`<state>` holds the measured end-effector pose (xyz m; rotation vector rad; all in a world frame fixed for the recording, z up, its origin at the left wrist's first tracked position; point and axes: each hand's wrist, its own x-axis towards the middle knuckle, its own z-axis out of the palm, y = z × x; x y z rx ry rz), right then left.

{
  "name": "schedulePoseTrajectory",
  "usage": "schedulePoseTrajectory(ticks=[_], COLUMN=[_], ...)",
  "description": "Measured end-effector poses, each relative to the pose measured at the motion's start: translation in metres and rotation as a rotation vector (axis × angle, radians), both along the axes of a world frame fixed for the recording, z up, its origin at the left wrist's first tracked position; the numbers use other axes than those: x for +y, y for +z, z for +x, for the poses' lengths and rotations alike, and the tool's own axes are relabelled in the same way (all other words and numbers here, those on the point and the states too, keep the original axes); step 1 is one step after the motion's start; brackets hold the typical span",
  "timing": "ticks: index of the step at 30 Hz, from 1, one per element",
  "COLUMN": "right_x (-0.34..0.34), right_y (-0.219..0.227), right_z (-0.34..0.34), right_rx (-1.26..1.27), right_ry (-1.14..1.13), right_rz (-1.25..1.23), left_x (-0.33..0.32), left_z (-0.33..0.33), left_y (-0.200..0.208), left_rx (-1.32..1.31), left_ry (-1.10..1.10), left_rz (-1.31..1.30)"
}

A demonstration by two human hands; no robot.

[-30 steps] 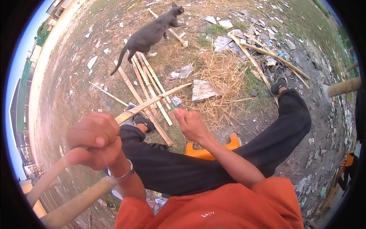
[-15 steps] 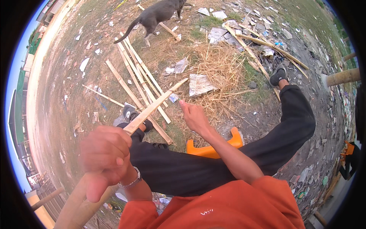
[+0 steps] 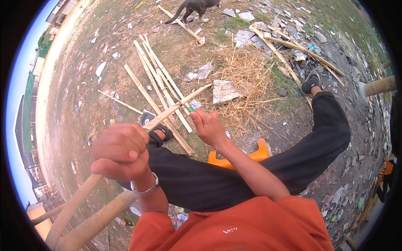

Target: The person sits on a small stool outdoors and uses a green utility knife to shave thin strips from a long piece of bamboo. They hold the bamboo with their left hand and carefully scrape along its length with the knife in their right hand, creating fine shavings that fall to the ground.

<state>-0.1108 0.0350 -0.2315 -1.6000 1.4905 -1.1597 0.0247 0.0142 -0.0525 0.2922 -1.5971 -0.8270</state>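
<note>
My left hand (image 3: 121, 146) is wrapped round a pale split bamboo strip (image 3: 178, 106). Its pointed end reaches up and right past my right hand, and a long pale length (image 3: 71, 211) runs from below the left fist toward the lower left. My right hand (image 3: 209, 127) is closed, thumb upward, round a slim tool with a green part (image 3: 191, 109) showing beside the strip. Most of that tool is hidden by the fingers, so its kind is unclear. Beyond the hands, several split bamboo strips (image 3: 153, 77) lie on the ground.
A grey cat (image 3: 197, 6) stands at the far edge. Dry straw (image 3: 247, 79) and a flat pale slab (image 3: 226, 92) lie ahead. An orange plastic stool (image 3: 238, 159) is by my legs. Bamboo poles (image 3: 310, 48) and rubble lie far right; a thick pole (image 3: 100, 217) stands lower left.
The cat has walked to the right, farther out of view. My right hand has shifted slightly left against the strip, and the green part now shows. The left hand still grips the strip.
</note>
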Motion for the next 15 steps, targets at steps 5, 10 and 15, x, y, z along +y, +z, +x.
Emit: schedulePoseTrajectory(ticks=[5, 10, 15], right_x=[0.016, 0.015, 0.012], right_y=[-0.089, -0.022, 0.067], right_z=[-0.049, -0.042, -0.014], right_rx=[0.132, -0.033, -0.117], right_ry=[-0.187, -0.133, 0.083], right_rz=[0.534, 0.389, 0.280], left_x=[0.002, 0.002, -0.001], left_z=[-0.003, 0.005, 0.010], left_y=[0.003, -0.003, -0.001], left_rx=[0.008, -0.003, 0.022], left_ry=[0.022, 0.013, 0.040], left_rz=[-0.019, 0.017, 0.043])
